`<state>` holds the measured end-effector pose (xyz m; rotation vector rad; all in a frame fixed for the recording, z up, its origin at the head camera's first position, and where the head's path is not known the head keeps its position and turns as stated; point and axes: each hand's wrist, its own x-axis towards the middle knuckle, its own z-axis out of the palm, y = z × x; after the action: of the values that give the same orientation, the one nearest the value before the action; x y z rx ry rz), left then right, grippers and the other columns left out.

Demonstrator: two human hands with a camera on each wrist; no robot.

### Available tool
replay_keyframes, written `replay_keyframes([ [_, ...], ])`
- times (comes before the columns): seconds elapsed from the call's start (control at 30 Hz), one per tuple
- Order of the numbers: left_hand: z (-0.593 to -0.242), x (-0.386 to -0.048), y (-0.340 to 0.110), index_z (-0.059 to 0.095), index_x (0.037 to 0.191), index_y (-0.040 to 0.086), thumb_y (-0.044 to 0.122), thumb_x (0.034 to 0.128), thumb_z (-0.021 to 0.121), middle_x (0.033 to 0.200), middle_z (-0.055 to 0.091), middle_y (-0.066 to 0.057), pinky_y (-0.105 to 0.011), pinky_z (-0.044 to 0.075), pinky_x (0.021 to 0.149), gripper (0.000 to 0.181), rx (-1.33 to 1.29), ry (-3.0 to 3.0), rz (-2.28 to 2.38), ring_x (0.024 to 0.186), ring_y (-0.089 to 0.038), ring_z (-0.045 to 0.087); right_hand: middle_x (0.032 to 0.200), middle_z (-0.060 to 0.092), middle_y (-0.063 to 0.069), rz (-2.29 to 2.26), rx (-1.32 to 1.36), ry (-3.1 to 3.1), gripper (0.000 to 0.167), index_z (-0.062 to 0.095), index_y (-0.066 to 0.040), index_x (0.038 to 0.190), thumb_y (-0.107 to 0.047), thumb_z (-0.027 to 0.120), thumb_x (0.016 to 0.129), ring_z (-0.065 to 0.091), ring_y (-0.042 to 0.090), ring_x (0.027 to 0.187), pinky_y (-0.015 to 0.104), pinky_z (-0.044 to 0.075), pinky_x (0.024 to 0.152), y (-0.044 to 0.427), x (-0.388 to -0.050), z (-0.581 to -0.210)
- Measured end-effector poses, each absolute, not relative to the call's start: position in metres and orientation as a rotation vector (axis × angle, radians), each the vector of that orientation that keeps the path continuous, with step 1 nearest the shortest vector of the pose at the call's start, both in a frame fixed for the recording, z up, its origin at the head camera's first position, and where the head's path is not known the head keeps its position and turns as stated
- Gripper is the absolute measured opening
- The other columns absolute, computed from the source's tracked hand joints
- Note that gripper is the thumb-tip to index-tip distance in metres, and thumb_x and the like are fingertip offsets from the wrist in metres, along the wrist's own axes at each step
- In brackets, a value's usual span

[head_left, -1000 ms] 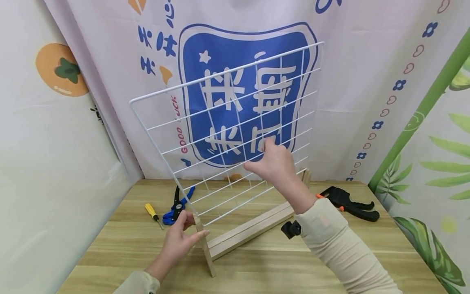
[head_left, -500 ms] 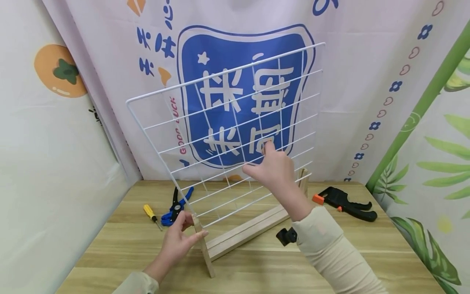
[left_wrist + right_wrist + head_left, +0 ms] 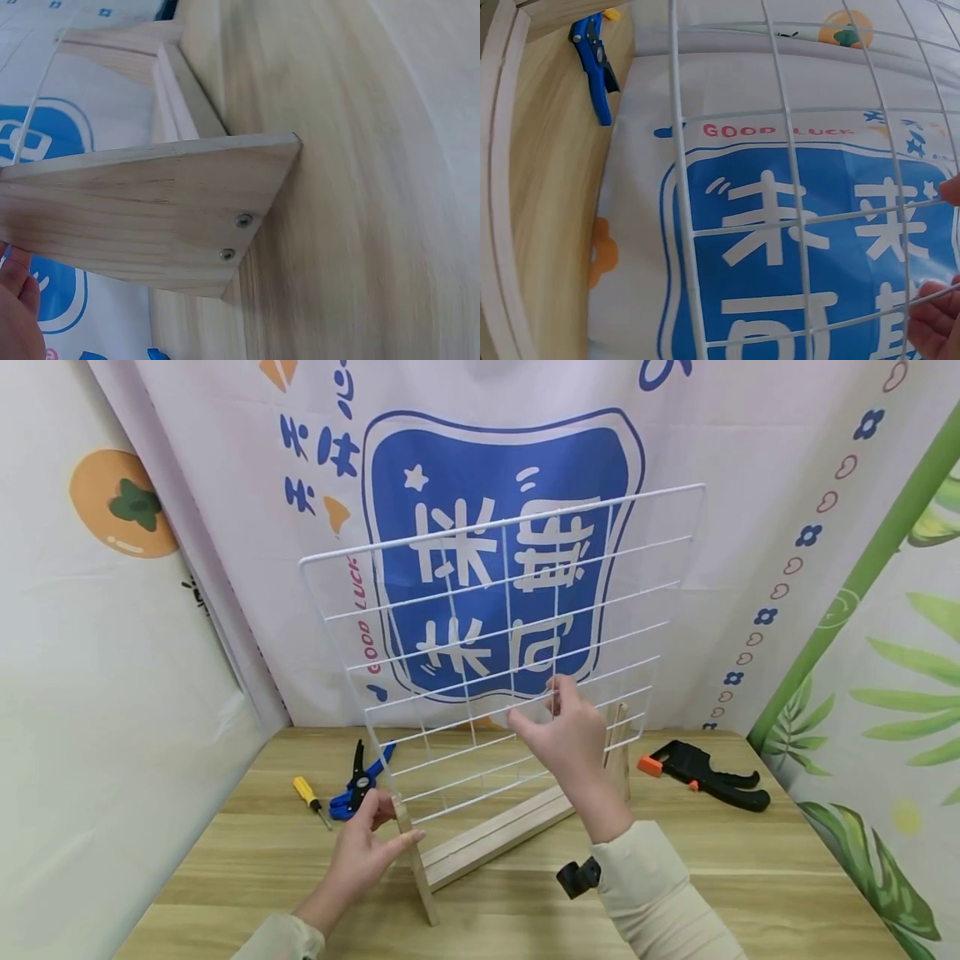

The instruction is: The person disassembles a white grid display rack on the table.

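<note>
A white wire grid panel (image 3: 504, 522) leans at a slant over a wooden frame. The frame has a base rail (image 3: 501, 837) on the table, a near-left side board (image 3: 417, 868) and a far-right side board (image 3: 619, 760). My left hand (image 3: 363, 847) grips the top of the left side board, thumb in front and fingers behind, where the panel's lower left corner meets it. With its thumb and fingers, my right hand (image 3: 566, 735) holds the panel's lower right part by the wires. The left wrist view shows two screws (image 3: 244, 220) in the side board's lower end.
On the wood-grain table, a yellow screwdriver (image 3: 307, 795) and blue-and-black pliers (image 3: 363, 782) lie behind and left of the frame. A black clamp-like tool with orange tips (image 3: 708, 775) lies at the right. A printed cloth (image 3: 720, 635) hangs behind the table.
The panel's upper edge has shifted right, with its right corner lower. My right hand has come down a little with it. The left hand stays on the side board.
</note>
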<state>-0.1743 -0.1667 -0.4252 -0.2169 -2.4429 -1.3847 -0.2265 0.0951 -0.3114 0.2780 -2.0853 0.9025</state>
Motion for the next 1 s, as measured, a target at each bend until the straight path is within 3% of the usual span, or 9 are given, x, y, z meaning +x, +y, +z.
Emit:
replay_keyframes([
  [0.4, -0.424, -0.176, -0.163, 0.051, 0.097, 0.01, 0.015, 0.065, 0.084, 0.089, 0.059, 0.0, -0.037, 0.05, 0.091, 0.046, -0.213, -2.464, -1.411, 0.087, -0.012, 0.058, 0.069, 0.062, 0.015, 0.875, 0.329, -1.785, 0.062, 0.058, 0.01, 0.111, -0.024, 0.078, 0.063, 0.061, 0.026, 0.06, 0.038, 0.053, 0.053, 0.103, -0.234, -0.341],
  [0.67, -0.423, -0.173, -0.166, 0.051, 0.098, 0.009, 0.015, 0.0656, 0.084, 0.091, 0.059, -0.001, -0.037, 0.05, 0.092, 0.046, -0.19, -2.474, -1.414, 0.088, -0.013, 0.058, 0.09, 0.068, 0.023, 0.813, 0.289, -1.745, 0.073, 0.052, 0.017, 0.117, -0.025, 0.077, 0.064, 0.067, 0.031, 0.065, 0.037, 0.053, 0.049, 0.11, -0.231, -0.351],
  [0.77, -0.424, -0.173, -0.168, 0.051, 0.098, 0.009, 0.015, 0.0659, 0.084, 0.093, 0.059, -0.002, -0.037, 0.049, 0.092, 0.047, -0.189, -2.471, -1.417, 0.09, -0.015, 0.058, 0.092, 0.068, 0.023, 0.809, 0.263, -1.746, 0.072, 0.052, 0.017, 0.118, -0.024, 0.077, 0.064, 0.067, 0.03, 0.064, 0.036, 0.051, 0.046, 0.112, -0.231, -0.356],
  [1.0, -0.425, -0.175, -0.169, 0.051, 0.1, 0.009, 0.016, 0.0663, 0.084, 0.095, 0.06, -0.003, -0.038, 0.048, 0.093, 0.047, -0.18, -2.477, -1.4, 0.093, -0.017, 0.058, 0.091, 0.068, 0.022, 0.888, 0.179, -1.746, 0.073, 0.05, 0.016, 0.12, -0.018, 0.078, 0.062, 0.066, 0.03, 0.063, 0.039, 0.054, 0.052, 0.116, -0.222, -0.372],
])
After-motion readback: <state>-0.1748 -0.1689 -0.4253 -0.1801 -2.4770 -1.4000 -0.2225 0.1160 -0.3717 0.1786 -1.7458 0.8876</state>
